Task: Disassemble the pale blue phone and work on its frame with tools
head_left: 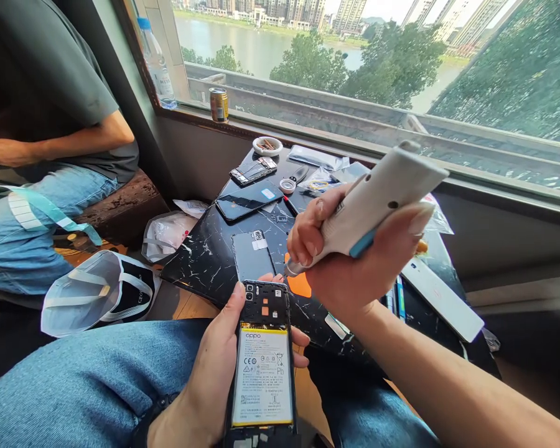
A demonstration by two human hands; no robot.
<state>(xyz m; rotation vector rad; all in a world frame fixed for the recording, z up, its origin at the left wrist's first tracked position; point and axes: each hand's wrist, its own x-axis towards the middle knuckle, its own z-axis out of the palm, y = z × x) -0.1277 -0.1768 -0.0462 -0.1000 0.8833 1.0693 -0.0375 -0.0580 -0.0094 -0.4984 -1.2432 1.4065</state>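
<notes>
- Well, the left hand (pixel 210 367) is clenched around an opened phone (pixel 266 305), thumb on one long edge and fingers on the other, which leaves the back of the phone uncovered.
- The phone sits just ahead of that grip, above the person's thigh. Its long axis points forward and away from the person, with its camera end farthest out, and its bare inside faces up.
- A battery (pixel 262 379) fills the phone's lower half, nearest the grip.
- The right hand (pixel 350 264) grasps a white screwdriver (pixel 378 202) like a thick pen, fingers wrapped around its body.
- The screwdriver's long axis slants down and forward-left, so its metal tip (pixel 290 268) ends near the phone's far end, not visibly touching it. That slant keeps the tip aimed at the exposed end.
- Beyond both grips lies a black marble-pattern board (pixel 200 274) holding a dark phone (pixel 245 200), a grey phone (pixel 253 255) and a small white dish (pixel 267 145).
- Off to the left of the grips, a seated co-worker's hand (pixel 0 151) rests against their own body.
</notes>
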